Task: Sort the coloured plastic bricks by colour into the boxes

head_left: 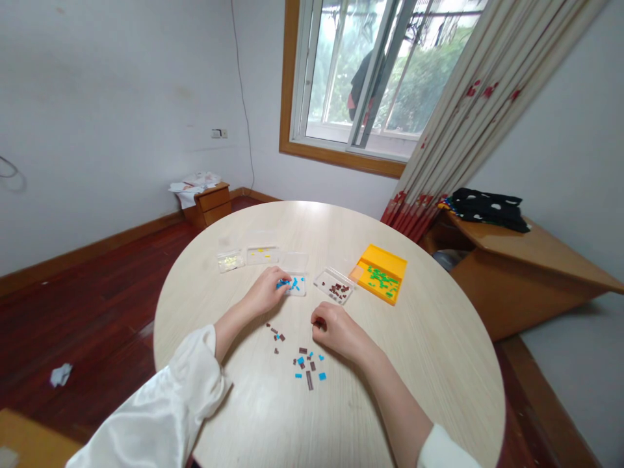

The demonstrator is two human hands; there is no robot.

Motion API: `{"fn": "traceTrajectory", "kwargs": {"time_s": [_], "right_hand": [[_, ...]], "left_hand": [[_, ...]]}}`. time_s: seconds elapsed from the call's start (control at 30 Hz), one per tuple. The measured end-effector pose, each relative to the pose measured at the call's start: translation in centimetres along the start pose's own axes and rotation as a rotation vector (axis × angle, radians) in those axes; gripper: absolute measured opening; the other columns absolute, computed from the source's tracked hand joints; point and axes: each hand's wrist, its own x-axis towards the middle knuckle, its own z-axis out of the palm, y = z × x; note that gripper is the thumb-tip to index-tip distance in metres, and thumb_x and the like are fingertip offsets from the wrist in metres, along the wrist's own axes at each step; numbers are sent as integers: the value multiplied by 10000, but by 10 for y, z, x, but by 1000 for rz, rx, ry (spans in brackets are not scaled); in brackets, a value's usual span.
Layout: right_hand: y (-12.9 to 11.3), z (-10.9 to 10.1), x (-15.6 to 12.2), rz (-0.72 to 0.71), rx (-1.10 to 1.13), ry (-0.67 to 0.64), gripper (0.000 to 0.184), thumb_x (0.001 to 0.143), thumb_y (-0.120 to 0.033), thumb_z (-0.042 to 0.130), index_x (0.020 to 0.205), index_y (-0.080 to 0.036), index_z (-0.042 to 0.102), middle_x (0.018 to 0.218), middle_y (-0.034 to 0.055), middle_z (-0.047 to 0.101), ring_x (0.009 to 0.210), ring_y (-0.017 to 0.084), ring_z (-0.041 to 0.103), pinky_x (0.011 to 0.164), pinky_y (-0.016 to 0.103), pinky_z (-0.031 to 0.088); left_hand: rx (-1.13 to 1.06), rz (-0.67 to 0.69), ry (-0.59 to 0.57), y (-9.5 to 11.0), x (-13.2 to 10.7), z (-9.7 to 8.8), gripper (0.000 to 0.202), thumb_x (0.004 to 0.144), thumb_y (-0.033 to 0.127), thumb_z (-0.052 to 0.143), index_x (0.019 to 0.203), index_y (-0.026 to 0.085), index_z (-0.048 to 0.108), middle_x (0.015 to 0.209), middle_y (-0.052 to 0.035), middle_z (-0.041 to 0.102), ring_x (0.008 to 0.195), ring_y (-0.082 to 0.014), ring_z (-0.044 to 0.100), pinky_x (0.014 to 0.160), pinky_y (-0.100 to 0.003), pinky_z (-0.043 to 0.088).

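My left hand (267,290) reaches over the left edge of a clear plastic box (301,292) holding small blue toy bricks (295,283). Its thumb and fingers close around blue at the box's edge, probably a brick. My right hand (337,330) is curled just above the table, in front of a clear box (320,283) of small brown bricks (338,290). Something dark shows inside its bent fingers, too shaded to name. Mixed loose brown bricks (309,380) and blue bricks (322,376) lie on the table between my forearms.
On the round pale table (419,377), an open yellow case (374,253) with green bricks (383,281) stands at right. Two clear boxes, one with pale pieces (230,261) and one with yellow pieces (260,251), stand at back left. A wooden cabinet (531,260) is beyond the table's right.
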Motion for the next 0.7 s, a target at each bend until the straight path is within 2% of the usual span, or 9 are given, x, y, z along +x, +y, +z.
{"fn": "traceTrajectory", "kwargs": {"time_s": [0.7], "right_hand": [[13,0,5,-1,-63,137,167,732,-16,494,702,-143,597,732,28,559,708,131,523,683,253,423]], "left_hand": [[-21,22,47,-1,1,-1,113,799,175,550,863,161,641,907,-65,624,897,-194,557,847,-350,436]]}}
